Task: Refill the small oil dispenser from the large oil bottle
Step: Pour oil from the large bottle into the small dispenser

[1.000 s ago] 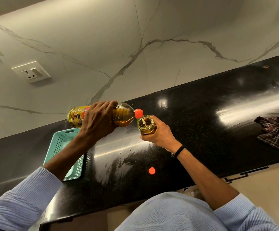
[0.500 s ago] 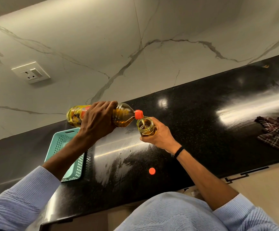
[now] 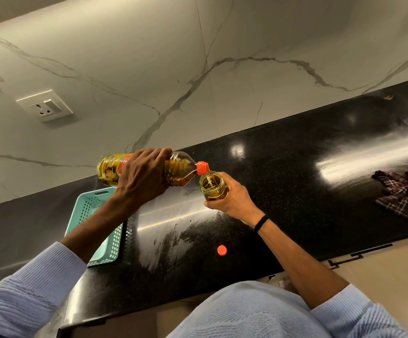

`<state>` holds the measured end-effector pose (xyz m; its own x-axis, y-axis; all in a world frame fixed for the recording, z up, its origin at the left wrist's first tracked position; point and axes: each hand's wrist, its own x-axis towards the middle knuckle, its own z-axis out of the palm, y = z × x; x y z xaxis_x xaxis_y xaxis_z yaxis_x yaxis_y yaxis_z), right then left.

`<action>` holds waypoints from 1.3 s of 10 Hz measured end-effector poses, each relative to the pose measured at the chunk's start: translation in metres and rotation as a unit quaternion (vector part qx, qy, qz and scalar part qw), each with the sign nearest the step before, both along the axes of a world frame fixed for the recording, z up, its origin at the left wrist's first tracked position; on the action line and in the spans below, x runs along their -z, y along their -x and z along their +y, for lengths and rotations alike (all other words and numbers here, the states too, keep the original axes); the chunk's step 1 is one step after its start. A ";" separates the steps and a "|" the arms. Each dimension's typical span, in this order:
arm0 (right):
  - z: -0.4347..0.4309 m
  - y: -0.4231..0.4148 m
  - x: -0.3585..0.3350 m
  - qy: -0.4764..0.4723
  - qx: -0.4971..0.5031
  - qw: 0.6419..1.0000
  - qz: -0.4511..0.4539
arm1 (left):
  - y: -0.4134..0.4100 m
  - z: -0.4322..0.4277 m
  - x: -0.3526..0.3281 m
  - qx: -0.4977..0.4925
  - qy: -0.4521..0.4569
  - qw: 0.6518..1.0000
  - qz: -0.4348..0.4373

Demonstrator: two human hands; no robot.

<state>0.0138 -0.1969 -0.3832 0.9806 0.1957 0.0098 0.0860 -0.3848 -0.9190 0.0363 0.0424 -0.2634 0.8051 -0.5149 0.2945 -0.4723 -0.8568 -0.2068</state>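
The left hand [image 3: 142,176] curls its fingers [image 3: 154,154] round one large oil bottle [image 3: 179,170], held nearly level. The bottle's orange neck [image 3: 202,167] is over the open mouth of one small oil dispenser [image 3: 214,187], and a thin stream of oil falls in. The right hand [image 3: 236,200] wraps round that dispenser. On the black counter [image 3: 283,191], one orange cap [image 3: 222,250] lies below both hands. One teal basket [image 3: 93,211] sits under the left forearm, and one checked cloth [image 3: 403,191] lies well right of the right hand.

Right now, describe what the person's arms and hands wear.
The left sleeve and right sleeve are light blue ribbed knit, pushed up off the forearms. A thin black band circles the right wrist. The left hand and right hand wear no gloves.
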 end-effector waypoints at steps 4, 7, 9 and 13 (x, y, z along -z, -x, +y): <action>0.000 0.003 0.001 -0.003 0.000 1.000 -0.004 | 0.003 -0.002 -0.002 0.001 0.004 1.000 -0.003; 0.001 0.004 0.002 -0.007 0.002 1.000 0.004 | 0.003 -0.003 -0.002 0.006 0.005 1.000 -0.005; 0.000 0.005 0.003 -0.012 0.007 1.000 0.007 | 0.003 -0.001 -0.001 0.006 0.009 1.000 -0.002; -0.001 0.006 0.005 -0.019 0.010 1.000 0.010 | 0.005 -0.002 -0.001 0.007 0.012 1.000 -0.001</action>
<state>0.0083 -0.1974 -0.3883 0.9844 0.1760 -0.0028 0.0601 -0.3507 -0.9346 0.0312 0.0403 -0.2623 0.7978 -0.5182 0.3083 -0.4832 -0.8553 -0.1871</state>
